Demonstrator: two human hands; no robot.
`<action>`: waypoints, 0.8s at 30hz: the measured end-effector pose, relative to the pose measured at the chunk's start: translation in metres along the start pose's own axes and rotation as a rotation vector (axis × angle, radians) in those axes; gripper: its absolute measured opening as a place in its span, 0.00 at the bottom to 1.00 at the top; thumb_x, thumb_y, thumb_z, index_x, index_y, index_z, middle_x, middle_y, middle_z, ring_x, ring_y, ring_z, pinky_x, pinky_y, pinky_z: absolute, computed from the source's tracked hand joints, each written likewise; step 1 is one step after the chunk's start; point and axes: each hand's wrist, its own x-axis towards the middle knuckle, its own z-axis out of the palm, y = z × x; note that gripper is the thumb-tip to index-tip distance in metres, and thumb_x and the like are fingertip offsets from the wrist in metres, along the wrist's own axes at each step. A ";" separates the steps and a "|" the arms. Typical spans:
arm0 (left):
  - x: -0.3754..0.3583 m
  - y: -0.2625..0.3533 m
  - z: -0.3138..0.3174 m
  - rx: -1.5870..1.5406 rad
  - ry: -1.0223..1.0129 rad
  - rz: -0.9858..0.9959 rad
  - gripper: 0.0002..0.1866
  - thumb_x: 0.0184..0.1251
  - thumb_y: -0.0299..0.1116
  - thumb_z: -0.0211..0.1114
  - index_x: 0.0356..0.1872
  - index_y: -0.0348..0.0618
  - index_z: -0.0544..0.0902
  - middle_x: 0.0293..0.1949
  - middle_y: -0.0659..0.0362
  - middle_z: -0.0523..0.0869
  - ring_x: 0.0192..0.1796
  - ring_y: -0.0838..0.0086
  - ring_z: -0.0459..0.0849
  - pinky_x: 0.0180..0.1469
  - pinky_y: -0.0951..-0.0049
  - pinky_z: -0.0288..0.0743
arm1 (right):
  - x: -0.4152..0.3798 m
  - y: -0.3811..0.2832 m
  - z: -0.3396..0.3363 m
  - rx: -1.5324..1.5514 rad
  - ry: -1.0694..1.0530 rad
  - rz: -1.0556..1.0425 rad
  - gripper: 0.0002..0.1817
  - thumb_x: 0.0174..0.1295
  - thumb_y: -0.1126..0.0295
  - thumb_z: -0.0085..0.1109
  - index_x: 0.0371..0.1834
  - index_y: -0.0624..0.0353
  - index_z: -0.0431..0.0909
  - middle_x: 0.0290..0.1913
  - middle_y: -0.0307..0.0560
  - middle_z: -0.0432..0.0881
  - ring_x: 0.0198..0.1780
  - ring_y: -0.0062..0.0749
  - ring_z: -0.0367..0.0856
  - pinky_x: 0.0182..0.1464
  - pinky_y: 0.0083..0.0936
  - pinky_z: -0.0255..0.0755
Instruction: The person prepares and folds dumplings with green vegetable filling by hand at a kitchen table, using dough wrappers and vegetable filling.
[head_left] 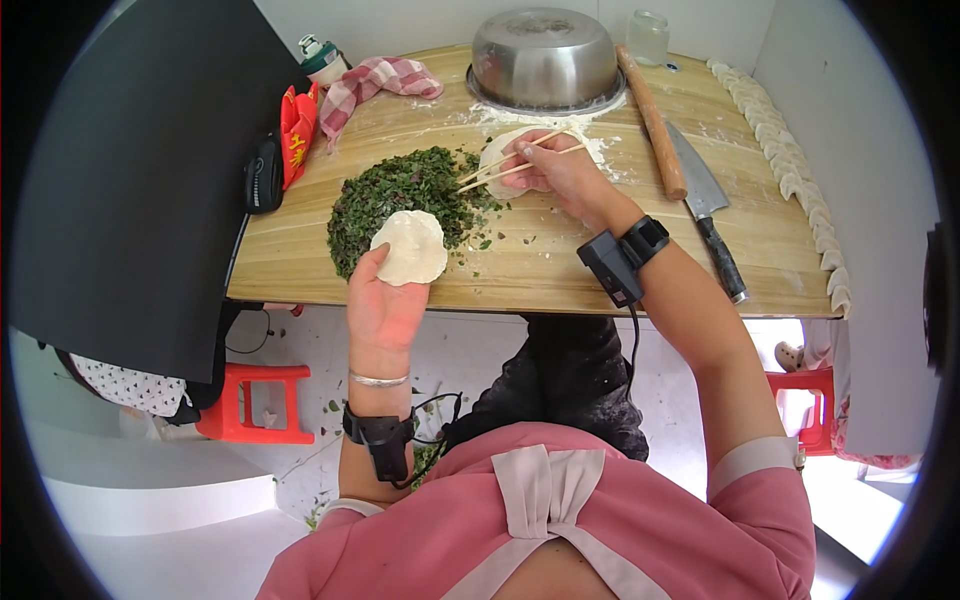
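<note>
My left hand (385, 300) is palm up at the table's front edge, and a round white dough wrapper (409, 246) lies flat on its fingers. My right hand (558, 172) grips a pair of wooden chopsticks (515, 163) whose tips point left toward a heap of chopped green filling (400, 190) spread on the wooden table (560, 260). Beneath that hand lies a stack of white dough wrappers (497, 152) in loose flour.
An upturned steel bowl (545, 58) stands at the back, with a rolling pin (652, 122) and a cleaver (708, 205) to its right. Folded dumplings (800, 170) line the right edge. A checked cloth (375, 82), jar (648, 36) and red stools (250, 402) are around.
</note>
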 end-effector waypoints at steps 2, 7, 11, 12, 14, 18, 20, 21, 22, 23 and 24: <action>0.001 -0.001 -0.001 -0.011 -0.014 -0.015 0.22 0.67 0.29 0.48 0.60 0.31 0.69 0.60 0.47 0.75 0.63 0.56 0.72 0.67 0.55 0.65 | -0.001 -0.002 0.000 0.015 0.010 0.001 0.10 0.70 0.68 0.48 0.41 0.65 0.76 0.36 0.48 0.82 0.35 0.28 0.84 0.41 0.20 0.80; 0.004 -0.007 0.000 -0.031 -0.016 -0.047 0.21 0.68 0.31 0.47 0.59 0.30 0.69 0.60 0.47 0.75 0.63 0.56 0.72 0.66 0.55 0.65 | -0.004 -0.008 -0.001 0.017 0.033 -0.034 0.11 0.70 0.68 0.48 0.41 0.64 0.77 0.35 0.48 0.82 0.34 0.28 0.84 0.40 0.20 0.80; 0.009 -0.015 0.007 -0.051 -0.039 -0.086 0.22 0.70 0.35 0.44 0.59 0.29 0.69 0.60 0.45 0.74 0.63 0.55 0.71 0.67 0.54 0.63 | -0.004 -0.011 -0.003 0.028 0.023 -0.072 0.11 0.70 0.69 0.48 0.41 0.67 0.76 0.37 0.52 0.82 0.35 0.30 0.84 0.39 0.21 0.79; 0.012 -0.017 0.009 -0.073 -0.048 -0.104 0.23 0.72 0.36 0.43 0.59 0.28 0.68 0.60 0.45 0.74 0.64 0.54 0.71 0.68 0.54 0.62 | -0.005 -0.013 -0.002 0.040 0.014 -0.085 0.11 0.70 0.69 0.48 0.41 0.67 0.76 0.37 0.52 0.83 0.35 0.30 0.84 0.39 0.21 0.79; 0.020 -0.020 0.017 -0.089 -0.038 -0.121 0.24 0.72 0.37 0.41 0.60 0.28 0.67 0.61 0.44 0.73 0.64 0.53 0.70 0.68 0.53 0.61 | -0.007 -0.017 -0.002 0.052 0.002 -0.097 0.11 0.70 0.69 0.48 0.41 0.67 0.76 0.37 0.52 0.82 0.35 0.30 0.84 0.39 0.21 0.80; 0.036 -0.025 0.030 -0.140 -0.056 -0.116 0.26 0.74 0.39 0.37 0.61 0.27 0.63 0.62 0.42 0.69 0.65 0.51 0.67 0.69 0.52 0.59 | -0.010 -0.024 -0.003 0.077 -0.063 -0.134 0.11 0.69 0.68 0.50 0.42 0.65 0.77 0.36 0.49 0.82 0.36 0.29 0.84 0.38 0.19 0.80; 0.043 -0.027 0.033 -0.181 -0.079 -0.111 0.26 0.74 0.40 0.37 0.62 0.27 0.63 0.62 0.42 0.69 0.65 0.51 0.67 0.69 0.52 0.59 | -0.010 -0.024 -0.002 0.066 -0.082 -0.130 0.11 0.69 0.68 0.50 0.42 0.65 0.77 0.35 0.48 0.82 0.36 0.29 0.84 0.38 0.19 0.81; 0.045 -0.027 0.033 -0.219 -0.102 -0.108 0.26 0.74 0.40 0.36 0.62 0.27 0.63 0.62 0.42 0.69 0.65 0.52 0.67 0.69 0.51 0.59 | -0.010 -0.025 -0.001 0.058 -0.100 -0.127 0.10 0.69 0.68 0.50 0.42 0.64 0.77 0.35 0.48 0.82 0.37 0.29 0.83 0.37 0.18 0.81; 0.048 -0.028 0.033 -0.219 -0.101 -0.109 0.26 0.74 0.40 0.36 0.62 0.27 0.63 0.62 0.42 0.69 0.65 0.52 0.67 0.69 0.51 0.59 | -0.010 -0.025 -0.001 0.057 -0.099 -0.127 0.10 0.69 0.68 0.50 0.42 0.64 0.77 0.35 0.48 0.82 0.37 0.29 0.83 0.37 0.18 0.81; 0.050 -0.027 0.033 -0.232 -0.082 -0.110 0.27 0.74 0.40 0.38 0.64 0.27 0.61 0.64 0.41 0.67 0.67 0.51 0.64 0.71 0.52 0.55 | -0.011 -0.026 -0.001 0.060 -0.113 -0.120 0.10 0.69 0.68 0.50 0.42 0.64 0.77 0.35 0.48 0.82 0.37 0.28 0.83 0.37 0.18 0.81; 0.051 -0.027 0.032 -0.244 -0.063 -0.112 0.28 0.74 0.39 0.39 0.65 0.26 0.59 0.66 0.41 0.64 0.69 0.51 0.62 0.72 0.52 0.52 | -0.011 -0.025 -0.002 0.062 -0.127 -0.113 0.10 0.69 0.68 0.49 0.42 0.64 0.78 0.35 0.48 0.82 0.37 0.28 0.83 0.37 0.17 0.81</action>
